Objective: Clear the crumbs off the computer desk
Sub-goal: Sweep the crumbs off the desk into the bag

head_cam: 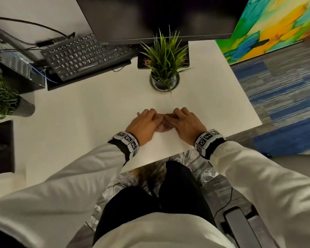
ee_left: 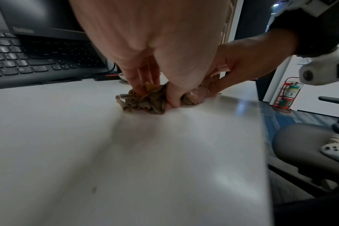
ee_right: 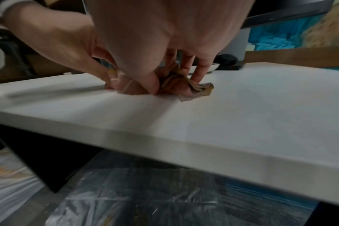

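A crumpled brown cloth lies bunched on the white desk near its front edge. My left hand and right hand meet over it, fingers curled down, each gripping one side of the bundle. In the left wrist view the left hand's fingers dig into the cloth, where a small yellow scrap shows in the folds. In the right wrist view my right hand's thumb and fingers pinch the cloth. I see no loose crumbs on the desk surface.
A potted plant stands just behind the hands. Keyboard and monitor sit at the back left. A clear plastic bag lies on the floor below the desk's front edge. A chair armrest is at lower right.
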